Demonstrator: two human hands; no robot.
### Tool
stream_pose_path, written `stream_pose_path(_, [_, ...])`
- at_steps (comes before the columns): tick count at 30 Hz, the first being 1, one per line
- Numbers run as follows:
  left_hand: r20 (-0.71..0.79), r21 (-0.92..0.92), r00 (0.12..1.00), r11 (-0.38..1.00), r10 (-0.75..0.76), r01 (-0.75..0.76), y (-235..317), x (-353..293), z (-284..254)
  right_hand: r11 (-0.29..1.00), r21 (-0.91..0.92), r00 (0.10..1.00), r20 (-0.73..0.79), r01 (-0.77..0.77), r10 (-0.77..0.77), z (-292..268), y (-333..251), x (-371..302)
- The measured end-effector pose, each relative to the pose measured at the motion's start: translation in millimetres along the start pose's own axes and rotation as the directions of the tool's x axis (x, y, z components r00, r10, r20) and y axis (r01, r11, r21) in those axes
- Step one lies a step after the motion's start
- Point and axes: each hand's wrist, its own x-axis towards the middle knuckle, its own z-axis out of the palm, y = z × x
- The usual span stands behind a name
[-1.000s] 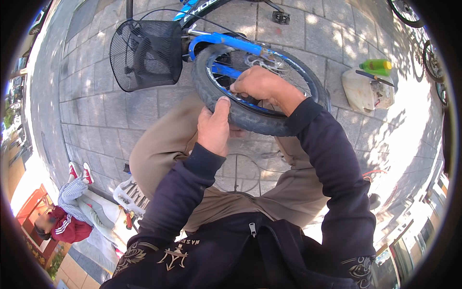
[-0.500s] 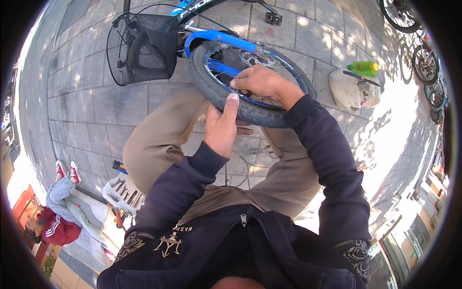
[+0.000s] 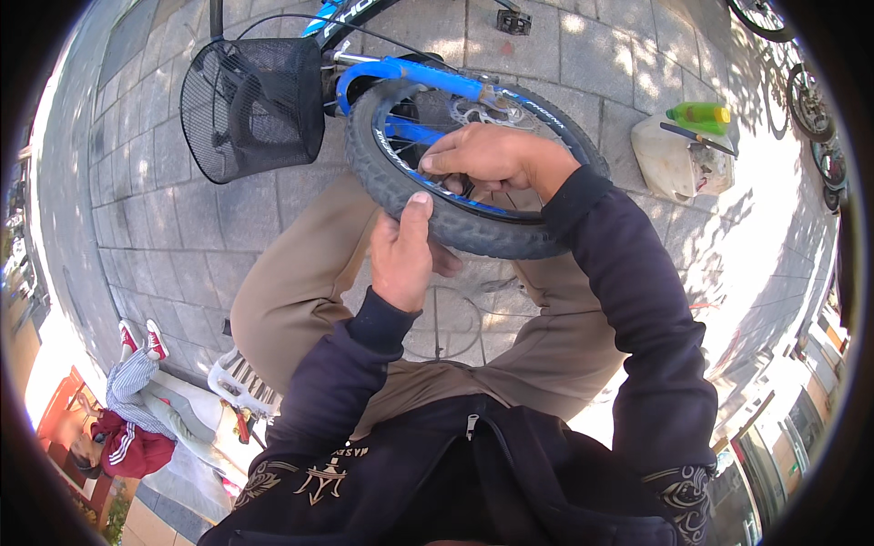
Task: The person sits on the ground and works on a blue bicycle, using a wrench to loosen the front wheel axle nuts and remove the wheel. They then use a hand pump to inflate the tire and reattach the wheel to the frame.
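Observation:
A bicycle lies on its side, with its front wheel tilted between a blue fork [image 3: 414,71] and my knees. My left hand [image 3: 403,259] grips the black knobby tyre [image 3: 487,235] at its near edge, thumb on top and fingers wrapped underneath. Over the rim [image 3: 391,150] reaches my right hand [image 3: 487,159], its thumb and forefinger pinched together at the rim's inner edge. What those fingertips hold is too small to make out. The brake disc [image 3: 478,111] shows beyond my right hand at the hub.
A black mesh basket [image 3: 255,109] is at the far left. To the right, a green bottle [image 3: 699,116] and a knife-like tool lie on a whitish container [image 3: 665,164]. A white tool basket [image 3: 241,378] stands by my left knee. Someone in red shoes [image 3: 157,339] sits at lower left.
The wheel and both hands appear slightly lower and left in the view. My right fingertips have shifted a little left along the rim; my left hand still grips the tyre.

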Motion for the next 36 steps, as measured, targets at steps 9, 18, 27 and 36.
stream_pose_path(9, [0.0, 0.003, 1.0, 1.0, 0.007, -0.007, 2.9, 12.9, -8.9, 0.998, -0.057, 0.995, -0.09, 0.041, -0.046, 6.6, 2.9, -3.1])
stream_pose_path(18, [0.035, 0.028, 0.997, 0.997, -0.067, 0.066, 14.5, 3.2, -2.1, 0.998, -0.031, 0.998, -0.038, 0.051, -0.052, 2.1, 0.1, -4.9])
stream_pose_path(27, [-0.019, -0.036, 0.993, 0.993, -0.114, 0.113, 18.0, 9.8, -0.8, 1.0, -0.008, 0.998, -0.068, 0.013, -0.013, -0.5, 5.8, 0.7])
stream_pose_path(36, [-0.096, -0.247, 0.993, 0.968, -0.069, 0.044, 18.6, 45.6, 6.5, 0.884, -0.405, 0.659, -0.603, 0.234, -0.451, -8.0, 12.7, -97.2])
